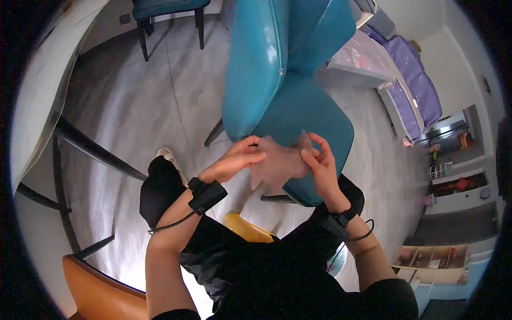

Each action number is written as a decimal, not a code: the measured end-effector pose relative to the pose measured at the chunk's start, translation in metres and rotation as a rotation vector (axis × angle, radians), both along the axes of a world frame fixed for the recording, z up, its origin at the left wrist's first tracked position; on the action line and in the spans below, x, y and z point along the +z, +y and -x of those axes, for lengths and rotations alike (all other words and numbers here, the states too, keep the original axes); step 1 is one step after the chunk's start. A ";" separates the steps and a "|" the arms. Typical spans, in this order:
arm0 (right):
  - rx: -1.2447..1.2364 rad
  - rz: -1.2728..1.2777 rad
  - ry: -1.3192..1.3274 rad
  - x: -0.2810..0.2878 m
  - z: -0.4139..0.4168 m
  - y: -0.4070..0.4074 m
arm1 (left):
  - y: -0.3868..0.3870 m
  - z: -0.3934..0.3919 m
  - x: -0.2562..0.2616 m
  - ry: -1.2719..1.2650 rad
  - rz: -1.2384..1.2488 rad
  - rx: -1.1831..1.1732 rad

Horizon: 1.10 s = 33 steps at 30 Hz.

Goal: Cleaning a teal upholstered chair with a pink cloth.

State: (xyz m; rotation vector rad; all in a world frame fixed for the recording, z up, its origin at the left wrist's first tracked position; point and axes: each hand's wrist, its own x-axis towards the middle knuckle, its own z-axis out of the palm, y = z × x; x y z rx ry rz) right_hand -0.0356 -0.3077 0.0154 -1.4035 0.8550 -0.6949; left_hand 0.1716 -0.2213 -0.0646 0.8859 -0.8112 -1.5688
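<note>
A thin, sheer pinkish cloth (278,164) with uneven edges hangs between my two hands, above the front of a teal upholstered chair (304,104). My left hand (238,158) pinches its left edge between thumb and fingers. On the other side, my right hand (322,162) grips the bunched upper right corner between thumb and forefinger. Black devices with cables are strapped to both wrists. The chair's seat and backrest lie just beyond the cloth.
A yellow seat edge (248,228) shows between my legs. To the left are a table with a pale cover (52,84) and black legs, and an orange chair (108,288). Another teal chair (170,8) stands farther off; a sofa with purple covers (416,84) is at right.
</note>
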 end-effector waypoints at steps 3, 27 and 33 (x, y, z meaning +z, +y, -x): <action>0.057 0.037 0.039 -0.005 0.004 -0.006 | -0.003 0.000 -0.004 0.052 0.016 -0.003; 0.350 -0.136 0.002 0.033 -0.018 0.015 | 0.000 -0.001 0.001 -0.063 0.163 -0.063; 0.365 0.186 0.181 -0.001 -0.027 -0.008 | 0.001 0.016 0.011 0.009 -0.099 -0.236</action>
